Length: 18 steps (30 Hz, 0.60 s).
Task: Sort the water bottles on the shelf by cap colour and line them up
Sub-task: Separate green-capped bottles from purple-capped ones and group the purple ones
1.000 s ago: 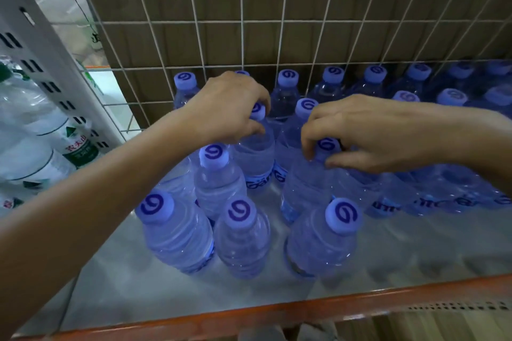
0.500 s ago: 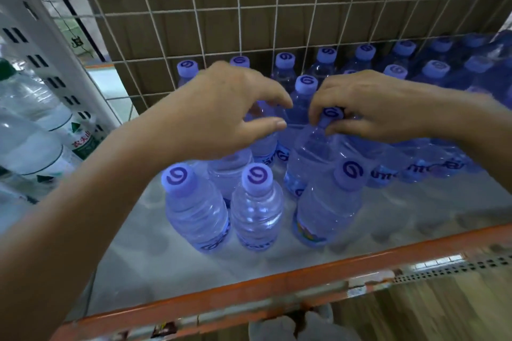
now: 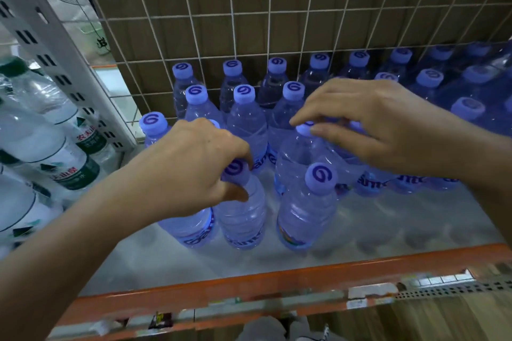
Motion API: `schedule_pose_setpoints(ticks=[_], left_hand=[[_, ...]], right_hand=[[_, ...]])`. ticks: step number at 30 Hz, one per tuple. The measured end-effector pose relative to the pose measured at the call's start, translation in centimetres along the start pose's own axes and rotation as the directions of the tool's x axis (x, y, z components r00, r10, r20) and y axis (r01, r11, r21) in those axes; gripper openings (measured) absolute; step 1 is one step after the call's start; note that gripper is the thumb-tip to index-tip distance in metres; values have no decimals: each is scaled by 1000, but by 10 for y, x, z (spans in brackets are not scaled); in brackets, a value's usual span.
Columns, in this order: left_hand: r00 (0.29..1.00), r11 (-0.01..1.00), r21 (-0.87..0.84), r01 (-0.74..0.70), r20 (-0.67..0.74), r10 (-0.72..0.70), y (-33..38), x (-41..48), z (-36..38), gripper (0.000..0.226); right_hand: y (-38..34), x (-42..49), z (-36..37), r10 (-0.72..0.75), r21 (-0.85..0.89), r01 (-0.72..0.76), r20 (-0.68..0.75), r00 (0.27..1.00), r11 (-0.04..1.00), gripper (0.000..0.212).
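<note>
The left hand reaches in from the lower left and grips the neck of a front-row water bottle, thumb and fingers curled just under its lilac cap. The right hand comes in from the right, fingers bent, and pinches the cap of a second-row bottle between thumb and forefinger. Just right of the left hand's bottle, and in front of the right hand's, a third bottle stands upright and free. Another bottle stands partly hidden under the left wrist. Behind them, more lilac-capped bottles stand in rows back to the wire grid. All rest on the pale shelf, which has an orange front rail. At the far right, similar bottles sit together in a shrink-wrapped pack. Beyond the white slotted upright, in the bay to the left, lie larger green-labelled bottles.
</note>
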State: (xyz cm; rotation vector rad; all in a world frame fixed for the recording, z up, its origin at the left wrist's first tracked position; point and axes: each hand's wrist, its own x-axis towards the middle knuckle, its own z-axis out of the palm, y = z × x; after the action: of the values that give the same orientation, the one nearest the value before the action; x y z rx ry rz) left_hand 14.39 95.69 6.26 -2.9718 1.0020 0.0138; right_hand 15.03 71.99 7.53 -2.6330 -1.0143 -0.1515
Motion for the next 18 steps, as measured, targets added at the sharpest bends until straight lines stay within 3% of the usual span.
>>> schedule_pose_setpoints(ticks=[4, 9, 14, 18], left_hand=[[993, 992, 57, 111, -36, -109, 14, 10, 0, 39], [989, 989, 70, 131, -72, -126, 23, 23, 0, 34], [987, 989, 27, 146, -66, -144, 20, 36, 4, 38], [988, 991, -40, 129, -78, -132, 7, 33, -4, 60]], right_hand=[[-9, -22, 8, -16, 280, 5, 40, 999, 960, 39], [-2, -27, 29, -48, 263, 17, 112, 993, 965, 44], [3, -31, 32, -52, 317, 23, 83, 995, 948, 45], [5, -34, 30, -75, 368, 69, 2, 997, 927, 41]])
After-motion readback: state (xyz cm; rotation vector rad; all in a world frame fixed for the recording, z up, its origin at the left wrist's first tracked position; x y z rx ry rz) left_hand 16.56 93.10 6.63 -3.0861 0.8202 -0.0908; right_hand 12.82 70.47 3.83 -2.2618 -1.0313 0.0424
